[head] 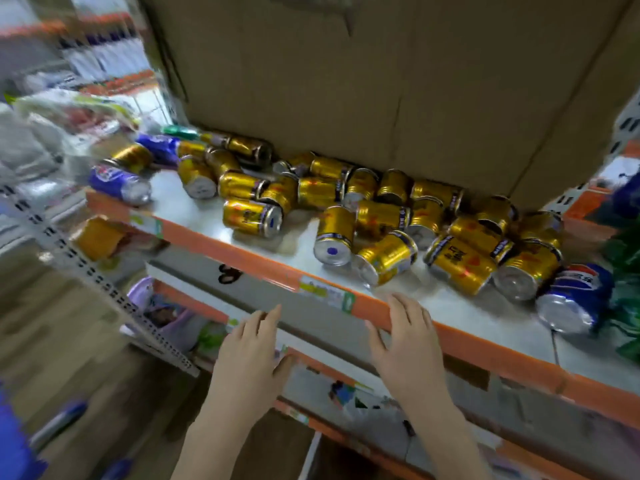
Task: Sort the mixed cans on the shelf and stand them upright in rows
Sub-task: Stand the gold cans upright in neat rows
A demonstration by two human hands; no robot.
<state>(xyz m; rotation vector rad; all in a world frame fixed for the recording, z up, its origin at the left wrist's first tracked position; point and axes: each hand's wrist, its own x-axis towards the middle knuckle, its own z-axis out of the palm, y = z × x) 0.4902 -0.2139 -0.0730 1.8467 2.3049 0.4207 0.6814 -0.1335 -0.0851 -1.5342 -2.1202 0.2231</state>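
Several gold cans [381, 216] lie on their sides in a jumbled heap on the white shelf [301, 233] with an orange front edge [249, 258]. Blue cans lie among them: one at the right end [573, 299], one at the left end [117, 183], another behind it [157, 147]. A green can [180, 131] lies at the back left. My left hand [252, 355] and my right hand [405, 337] are held out below and in front of the shelf edge, fingers straight, holding nothing. The right fingertips reach the orange edge.
A big cardboard box [381, 81] hangs over the back of the shelf above the cans. A perforated metal upright [104, 282] runs down the left side. Lower shelves [346, 348] hold packaged goods. Green packs [627, 299] crowd the right end.
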